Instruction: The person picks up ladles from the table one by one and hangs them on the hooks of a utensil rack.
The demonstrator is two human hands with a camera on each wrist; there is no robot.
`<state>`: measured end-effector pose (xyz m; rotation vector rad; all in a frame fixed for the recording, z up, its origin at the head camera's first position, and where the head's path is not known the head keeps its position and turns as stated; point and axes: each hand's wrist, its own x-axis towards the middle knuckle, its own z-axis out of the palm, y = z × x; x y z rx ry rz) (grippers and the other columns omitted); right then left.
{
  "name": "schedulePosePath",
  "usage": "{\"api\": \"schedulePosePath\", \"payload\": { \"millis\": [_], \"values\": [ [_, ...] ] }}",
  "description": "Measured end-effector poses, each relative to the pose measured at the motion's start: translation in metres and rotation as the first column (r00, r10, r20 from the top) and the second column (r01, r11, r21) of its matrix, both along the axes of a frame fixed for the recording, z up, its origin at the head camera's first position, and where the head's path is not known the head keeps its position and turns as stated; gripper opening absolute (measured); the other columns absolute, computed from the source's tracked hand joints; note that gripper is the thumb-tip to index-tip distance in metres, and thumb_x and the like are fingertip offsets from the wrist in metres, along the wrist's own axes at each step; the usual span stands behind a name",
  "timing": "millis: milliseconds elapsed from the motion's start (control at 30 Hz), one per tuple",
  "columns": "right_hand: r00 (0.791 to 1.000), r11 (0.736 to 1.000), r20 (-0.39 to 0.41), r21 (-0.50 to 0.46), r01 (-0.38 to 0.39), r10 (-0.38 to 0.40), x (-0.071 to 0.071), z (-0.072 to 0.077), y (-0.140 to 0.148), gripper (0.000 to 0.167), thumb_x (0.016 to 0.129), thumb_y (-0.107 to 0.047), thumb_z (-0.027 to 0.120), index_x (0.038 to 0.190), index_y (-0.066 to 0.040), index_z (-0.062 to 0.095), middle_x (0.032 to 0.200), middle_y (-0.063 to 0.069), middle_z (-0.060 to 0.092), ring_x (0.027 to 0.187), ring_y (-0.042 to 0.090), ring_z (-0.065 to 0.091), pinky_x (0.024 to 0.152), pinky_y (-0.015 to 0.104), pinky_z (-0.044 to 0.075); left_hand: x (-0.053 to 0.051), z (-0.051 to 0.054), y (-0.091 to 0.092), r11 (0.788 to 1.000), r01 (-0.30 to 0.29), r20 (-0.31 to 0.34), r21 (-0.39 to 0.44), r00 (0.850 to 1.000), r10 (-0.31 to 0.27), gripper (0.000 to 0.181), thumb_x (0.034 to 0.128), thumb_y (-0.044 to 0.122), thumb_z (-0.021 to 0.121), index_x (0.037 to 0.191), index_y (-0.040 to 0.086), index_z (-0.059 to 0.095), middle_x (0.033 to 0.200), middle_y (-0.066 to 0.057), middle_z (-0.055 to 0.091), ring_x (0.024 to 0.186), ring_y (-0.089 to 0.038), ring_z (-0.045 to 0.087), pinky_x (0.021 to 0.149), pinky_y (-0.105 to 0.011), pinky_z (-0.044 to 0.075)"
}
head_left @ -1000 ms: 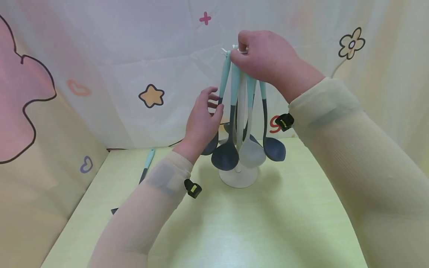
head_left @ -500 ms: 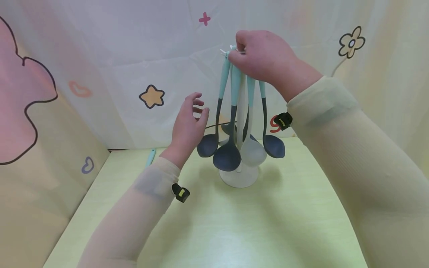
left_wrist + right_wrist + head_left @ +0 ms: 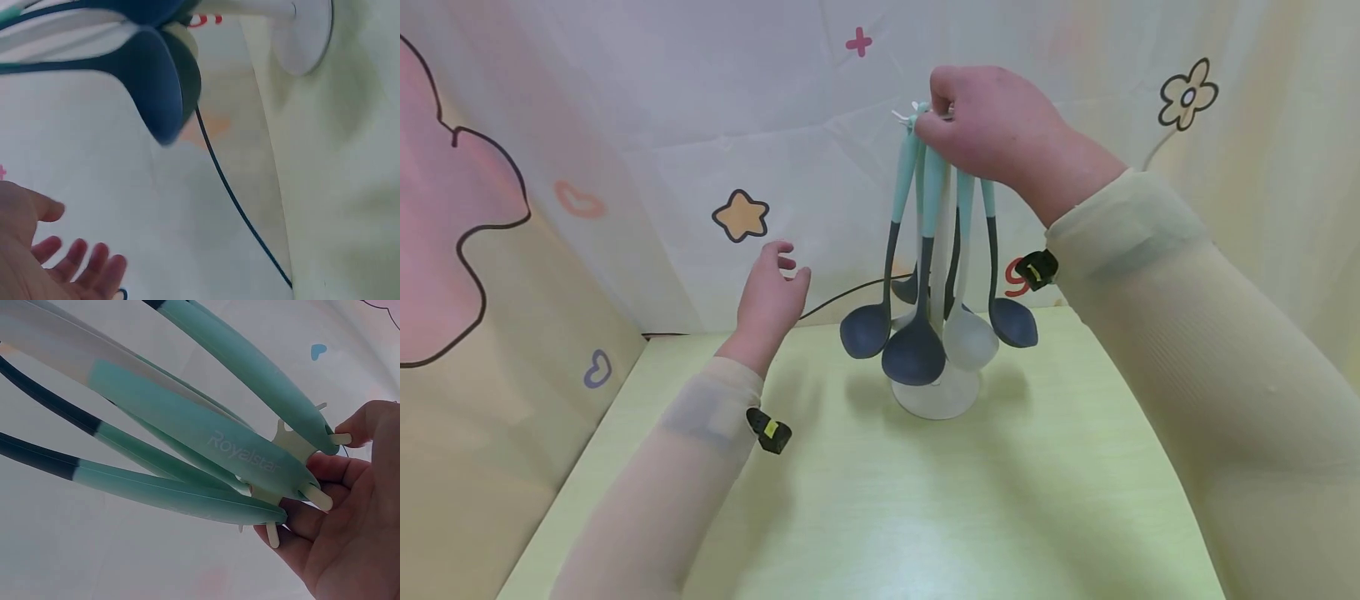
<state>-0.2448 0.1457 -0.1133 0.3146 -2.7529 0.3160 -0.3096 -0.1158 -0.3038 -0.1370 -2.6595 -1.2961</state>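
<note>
My right hand [image 3: 1000,125] grips the hooked top of a white utensil rack [image 3: 917,404], and the fingers curl under its pegs [image 3: 317,497] in the right wrist view. Ladles with mint-green handles hang around the post. At the front is a dark ladle [image 3: 913,357], flanked by another dark ladle [image 3: 863,332] and a white ladle [image 3: 972,343]. A further dark one [image 3: 1015,323] hangs at the right. My left hand [image 3: 771,292] is held in the air left of the rack, fingers loosely bent, holding nothing. In the left wrist view, the ladle bowls [image 3: 153,94] are apart from its fingers.
The rack's round base stands on a pale green table [image 3: 880,500]. Behind it hangs a printed cloth backdrop [image 3: 685,100], with a thin dark line [image 3: 237,206] running low along it. Another printed cloth panel [image 3: 497,400] stands at the left edge.
The left hand has come away from the left dark ladle's shaft and moved left and down, its arm now covering the utensil on the table. The right hand stays on top; the ladles swing slightly.
</note>
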Motion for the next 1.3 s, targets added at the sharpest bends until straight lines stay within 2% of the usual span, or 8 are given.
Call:
{"api": "schedulePosePath", "payload": {
  "millis": [267, 500, 667, 833, 900, 1067, 1133, 1300],
  "values": [
    [1.000, 1.000, 0.009, 0.000, 0.000, 0.000, 0.000, 0.001, 0.002, 0.032, 0.098, -0.031, 0.035, 0.112, -0.007, 0.051, 0.105, 0.013, 0.059, 0.092, 0.030, 0.054, 0.080, 0.042, 0.048, -0.007, -0.019, -0.036, 0.982, 0.001, 0.194, -0.189, 0.980, 0.037, 0.052, 0.1015, 0.027, 0.047, 0.147, 0.005, 0.034, 0.139, -0.018, 0.049, 0.119, -0.036, 0.052, 0.098, -0.051, 0.044],
    [1.000, 0.999, 0.016, -0.033, -0.005, 0.005, 0.002, 0.000, 0.006, 0.030, 0.097, -0.031, 0.037, 0.110, -0.008, 0.051, 0.105, 0.012, 0.059, 0.092, 0.030, 0.054, 0.079, 0.042, 0.047, -0.012, -0.041, -0.058, 0.971, 0.011, 0.341, -0.241, 0.937, 0.074, 0.053, 0.1031, 0.026, 0.047, 0.145, -0.003, 0.034, 0.147, -0.025, 0.040, 0.131, -0.041, 0.043, 0.108, -0.052, 0.036],
    [1.000, 0.998, 0.018, -0.063, -0.010, 0.011, 0.003, -0.001, 0.009, 0.029, 0.096, -0.032, 0.037, 0.109, -0.009, 0.051, 0.105, 0.012, 0.058, 0.092, 0.030, 0.054, 0.080, 0.042, 0.047, -0.013, -0.057, -0.070, 0.954, 0.037, 0.387, -0.297, 0.918, 0.085, 0.053, 0.1018, 0.023, 0.047, 0.143, -0.010, 0.035, 0.146, -0.029, 0.039, 0.133, -0.043, 0.040, 0.110, -0.051, 0.034],
    [1.000, 0.996, 0.024, -0.087, -0.009, 0.011, 0.003, -0.001, 0.014, 0.029, 0.097, -0.031, 0.036, 0.109, -0.009, 0.051, 0.107, 0.012, 0.057, 0.093, 0.030, 0.054, 0.080, 0.043, 0.047, -0.014, -0.070, -0.077, 0.926, 0.061, 0.423, -0.372, 0.899, 0.110, 0.055, 0.0981, 0.023, 0.051, 0.139, -0.011, 0.038, 0.140, -0.030, 0.044, 0.126, -0.044, 0.045, 0.106, -0.052, 0.037],
    [0.999, 0.995, 0.032, -0.101, -0.008, 0.011, 0.003, 0.000, 0.016, 0.029, 0.097, -0.031, 0.036, 0.110, -0.010, 0.051, 0.108, 0.012, 0.057, 0.093, 0.030, 0.054, 0.081, 0.043, 0.048, -0.015, -0.075, -0.082, 0.908, 0.083, 0.435, -0.410, 0.893, 0.115, 0.055, 0.0972, 0.022, 0.051, 0.138, -0.012, 0.039, 0.140, -0.032, 0.044, 0.125, -0.044, 0.045, 0.106, -0.053, 0.037],
    [0.998, 0.991, 0.056, -0.136, -0.011, 0.018, 0.001, 0.001, 0.018, 0.032, 0.098, -0.032, 0.036, 0.115, -0.010, 0.052, 0.115, 0.011, 0.057, 0.097, 0.030, 0.054, 0.083, 0.044, 0.049, -0.018, -0.086, -0.091, 0.852, 0.182, 0.502, -0.490, 0.858, 0.106, 0.052, 0.0973, 0.018, 0.049, 0.137, -0.015, 0.042, 0.144, -0.034, 0.040, 0.131, -0.047, 0.040, 0.110, -0.053, 0.034],
    [0.998, 0.989, 0.063, -0.145, -0.012, 0.021, 0.001, 0.001, 0.019, 0.034, 0.098, -0.033, 0.036, 0.117, -0.010, 0.052, 0.118, 0.012, 0.056, 0.099, 0.031, 0.053, 0.085, 0.045, 0.049, -0.018, -0.089, -0.092, 0.843, 0.214, 0.522, -0.494, 0.848, 0.091, 0.049, 0.0979, 0.013, 0.046, 0.139, -0.014, 0.041, 0.145, -0.034, 0.039, 0.133, -0.046, 0.040, 0.111, -0.053, 0.033],
    [0.997, 0.987, 0.066, -0.158, -0.020, 0.031, 0.002, 0.000, 0.022, 0.036, 0.100, -0.033, 0.033, 0.121, -0.010, 0.051, 0.123, 0.012, 0.054, 0.102, 0.032, 0.051, 0.089, 0.046, 0.048, -0.012, -0.091, -0.089, 0.834, 0.227, 0.525, -0.502, 0.847, 0.086, 0.047, 0.1008, 0.004, 0.032, 0.145, -0.011, 0.035, 0.148, -0.032, 0.035, 0.131, -0.043, 0.042, 0.111, -0.055, 0.032]
  ]
}}
